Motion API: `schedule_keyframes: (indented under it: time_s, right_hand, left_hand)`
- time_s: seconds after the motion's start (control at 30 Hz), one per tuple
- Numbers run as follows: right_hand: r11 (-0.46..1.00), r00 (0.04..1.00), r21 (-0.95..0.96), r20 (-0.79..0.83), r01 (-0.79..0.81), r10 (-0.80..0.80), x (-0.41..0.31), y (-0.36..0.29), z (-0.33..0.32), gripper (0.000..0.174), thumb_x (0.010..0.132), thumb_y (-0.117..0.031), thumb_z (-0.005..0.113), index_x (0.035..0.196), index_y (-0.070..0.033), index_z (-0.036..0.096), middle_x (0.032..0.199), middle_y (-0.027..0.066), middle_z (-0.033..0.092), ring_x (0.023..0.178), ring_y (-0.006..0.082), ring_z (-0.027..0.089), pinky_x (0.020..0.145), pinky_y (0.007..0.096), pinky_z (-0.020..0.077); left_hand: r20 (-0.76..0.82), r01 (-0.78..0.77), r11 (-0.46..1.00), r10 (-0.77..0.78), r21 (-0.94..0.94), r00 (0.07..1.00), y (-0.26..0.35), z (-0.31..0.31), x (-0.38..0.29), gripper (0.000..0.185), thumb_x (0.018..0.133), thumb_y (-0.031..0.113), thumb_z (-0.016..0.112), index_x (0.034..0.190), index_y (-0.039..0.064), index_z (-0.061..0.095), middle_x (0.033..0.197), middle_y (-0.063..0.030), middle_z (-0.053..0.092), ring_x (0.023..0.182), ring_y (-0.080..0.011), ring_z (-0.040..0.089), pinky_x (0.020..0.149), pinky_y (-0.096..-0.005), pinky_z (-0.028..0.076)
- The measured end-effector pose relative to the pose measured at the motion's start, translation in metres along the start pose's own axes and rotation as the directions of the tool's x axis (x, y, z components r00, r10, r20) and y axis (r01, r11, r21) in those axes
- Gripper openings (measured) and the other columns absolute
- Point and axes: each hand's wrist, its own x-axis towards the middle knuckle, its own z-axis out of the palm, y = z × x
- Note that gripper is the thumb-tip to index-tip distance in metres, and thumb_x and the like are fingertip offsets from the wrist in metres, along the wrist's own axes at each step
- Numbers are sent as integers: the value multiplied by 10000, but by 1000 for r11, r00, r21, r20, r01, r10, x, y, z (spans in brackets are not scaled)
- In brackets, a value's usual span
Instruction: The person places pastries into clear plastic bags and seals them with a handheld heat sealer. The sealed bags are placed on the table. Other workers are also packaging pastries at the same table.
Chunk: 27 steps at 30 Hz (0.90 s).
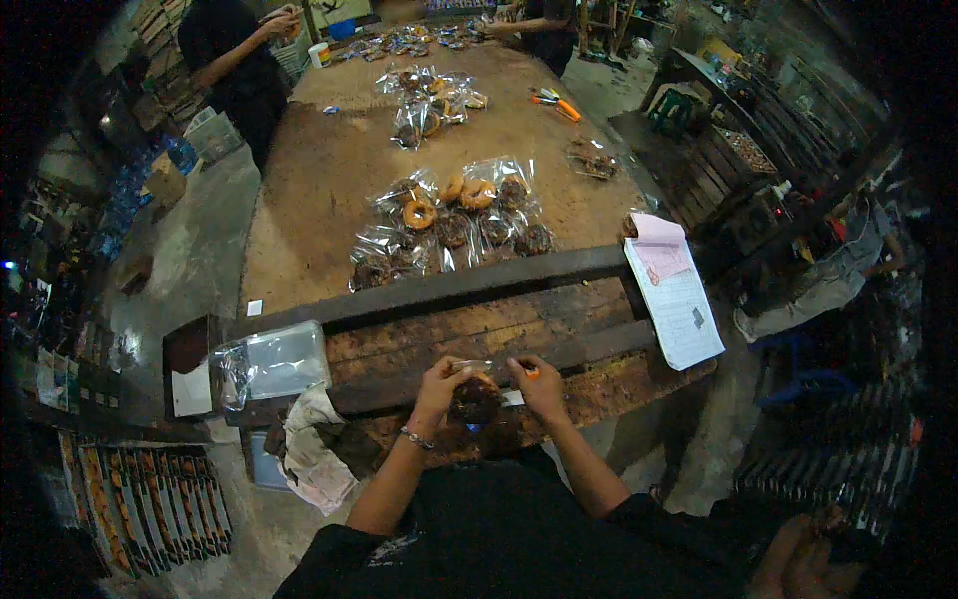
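A doughnut with a dark chocolate topping (476, 403) lies before me at the near edge of the wooden bench, between my hands. My left hand (438, 387) is at its upper left, fingers pinched on a thin pale strip (473, 365), perhaps the edge of a clear plastic bag. Just right of the doughnut, my right hand (540, 387) grips a small orange object (532, 372), mostly hidden by the fingers. A white slip (513, 398) lies between the doughnut and my right hand.
Bagged doughnuts (456, 221) cover the table beyond a raised dark ledge (479, 283). A notepad (673, 299) lies right; a stack of clear plastic bags (284, 359) and a cloth (318, 442) lie left. An orange-handled tool (566, 109) is farther off. Two people stand at the far end.
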Motion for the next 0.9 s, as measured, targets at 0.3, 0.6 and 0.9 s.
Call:
schedule_keyframes:
  time_s: [0.3, 0.6, 0.9]
  right_hand:
    - [875, 987, -466, 140, 131, -73, -30, 69, 6, 431, 650, -254, 727, 1017, -69, 600, 912, 171, 610, 817, 303, 604, 684, 394, 485]
    - [846, 992, -517, 87, 127, -96, -33, 85, 22, 413, 627, -241, 717, 1000, -139, 572, 996, 142, 536, 834, 351, 584, 684, 423, 491]
    - [985, 990, -103, -13, 140, -142, -49, 14, 2, 309, 704, -157, 689, 992, -91, 599, 831, 103, 636, 747, 251, 629, 639, 338, 504]
  left_hand:
    - [-120, 49, 997, -57, -62, 991, -7, -48, -24, 145, 821, 81, 571, 953, 24, 590, 886, -56, 615, 778, -152, 600, 696, -286, 504]
    - [93, 25, 998, -30, 55, 995, -26, -28, -44, 196, 851, 139, 558, 1011, 27, 581, 896, -66, 620, 762, -135, 602, 671, -275, 499]
    - [115, -43, 929, 0, 367, 993, -42, -41, -48, 212, 858, 111, 523, 1038, 3, 554, 962, -70, 616, 836, -146, 591, 759, -275, 476]
